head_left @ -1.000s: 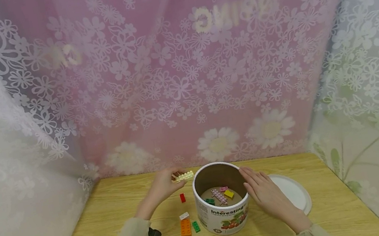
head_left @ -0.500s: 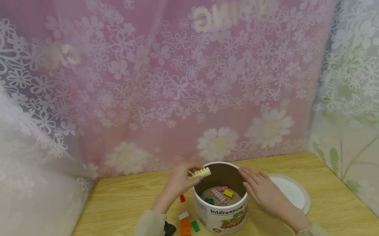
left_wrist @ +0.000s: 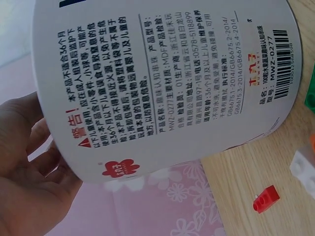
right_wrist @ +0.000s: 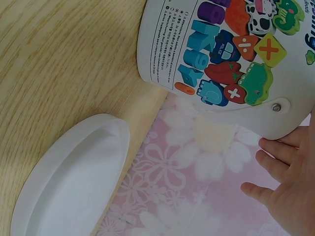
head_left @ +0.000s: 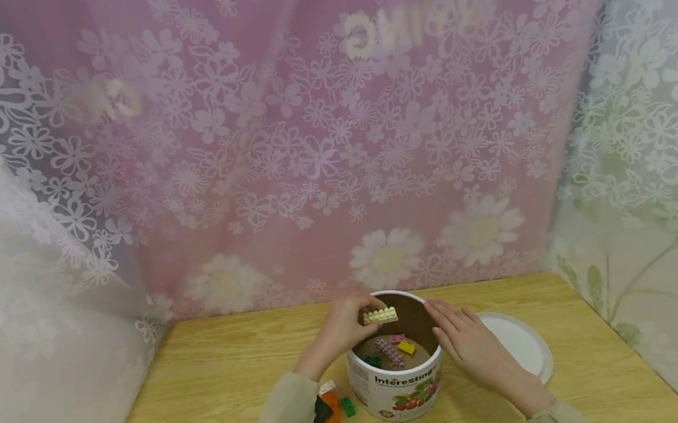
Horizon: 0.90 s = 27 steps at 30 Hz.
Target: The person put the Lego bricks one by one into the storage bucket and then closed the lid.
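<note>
My left hand pinches a pale yellow studded toy brick over the opening of a white round tub. In the left wrist view that brick is hidden behind the tub. My right hand, fingers fairly straight, rests against the tub's right rim. Inside the tub lie a long lilac brick, a pink brick, a yellow brick and a dark green brick.
Left of the tub lie an orange brick, partly covered by the wrist camera, a white brick and a green brick. A red brick shows in the left wrist view. The white lid lies at the right.
My left hand has carried the pale yellow brick rightward, from beside the tub to over its opening. The left arm now hides the red brick in the head view. My right hand stays at the rim.
</note>
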### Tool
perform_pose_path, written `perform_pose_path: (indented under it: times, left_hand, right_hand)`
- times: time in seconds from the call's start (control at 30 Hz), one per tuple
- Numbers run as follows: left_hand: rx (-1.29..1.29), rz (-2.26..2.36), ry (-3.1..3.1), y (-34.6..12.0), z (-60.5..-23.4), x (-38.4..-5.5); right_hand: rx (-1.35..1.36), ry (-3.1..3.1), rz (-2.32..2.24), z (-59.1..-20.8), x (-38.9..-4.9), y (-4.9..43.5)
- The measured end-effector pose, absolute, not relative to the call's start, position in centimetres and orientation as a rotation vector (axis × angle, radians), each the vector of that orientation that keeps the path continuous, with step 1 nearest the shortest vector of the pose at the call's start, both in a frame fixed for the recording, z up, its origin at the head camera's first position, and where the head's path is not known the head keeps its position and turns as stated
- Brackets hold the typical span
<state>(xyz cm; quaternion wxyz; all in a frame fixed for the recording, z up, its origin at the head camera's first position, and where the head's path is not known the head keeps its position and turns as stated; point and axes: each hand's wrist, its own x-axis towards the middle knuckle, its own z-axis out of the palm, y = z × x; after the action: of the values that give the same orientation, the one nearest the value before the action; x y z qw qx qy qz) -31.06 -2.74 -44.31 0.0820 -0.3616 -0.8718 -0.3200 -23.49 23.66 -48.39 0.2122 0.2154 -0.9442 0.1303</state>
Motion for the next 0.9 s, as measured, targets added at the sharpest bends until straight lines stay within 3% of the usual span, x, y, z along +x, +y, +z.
perform_pose_path:
  times: [0.9]
  left_hand:
    - [-0.965, -1.144, -2.555, -2.82, -45.06, -31.35]
  right_hand:
    - [0.613, -2.616, 0.351, -48.34, -23.4, 23.74]
